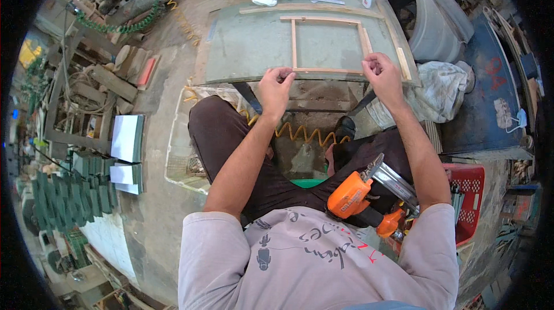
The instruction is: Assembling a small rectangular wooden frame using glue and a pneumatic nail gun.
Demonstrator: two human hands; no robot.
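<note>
**Grey Shirt in Foreground; Frame Outline Laid Out, Fixing Unconfirmed**

Nearest my camera is the grey shirt (300,252); an orange power tool (349,194) lies on the lap, out of both hands.

Position: the wooden frame (320,19) lies flat on the counter (248,44), its lower rail (329,71) along the near edge.

Hands: the left hand (277,88) is at the lower-left corner, thumb and index finger drawn together. The right hand (384,76) is at the lower-right corner, fingers curled. I cannot tell whether either set of fingers grasps the wood or merely rests against it.

Done: four sides are set out and enclose an opening.

Outstanding: the far rail overruns the left upright (294,44), so I judge that corner not flush. Joint fixing cannot be verified from my view. A long strip (311,8) and a shorter strip (402,63) lie outside the frame, apparently unused.
</note>
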